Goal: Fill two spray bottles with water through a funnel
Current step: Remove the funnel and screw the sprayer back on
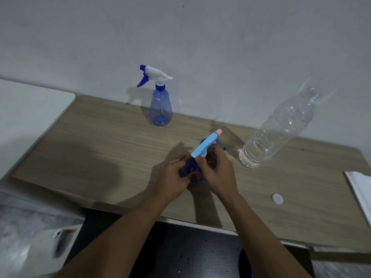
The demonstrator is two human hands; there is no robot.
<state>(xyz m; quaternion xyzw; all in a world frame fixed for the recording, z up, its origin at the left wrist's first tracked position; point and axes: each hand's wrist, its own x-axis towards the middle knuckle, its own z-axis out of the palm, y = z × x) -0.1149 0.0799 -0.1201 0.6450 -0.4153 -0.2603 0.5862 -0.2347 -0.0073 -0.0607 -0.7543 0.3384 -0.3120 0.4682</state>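
A blue spray bottle (160, 109) with a white and blue trigger head stands upright at the back of the wooden table (100, 149), apart from my hands. At the table's middle my left hand (172, 179) grips the blue body of a second spray bottle (190, 169). My right hand (218, 169) is closed around that bottle's neck, under its light blue spray head (206, 144) with a pink nozzle tip. A dark blue object behind my right hand is mostly hidden. An uncapped clear water bottle (277, 129) stands to the right.
A small white bottle cap (277, 198) lies on the table at the front right. A white object (361, 195) sticks in at the right edge. A white surface (30, 113) adjoins the table on the left. The wall runs right behind the table.
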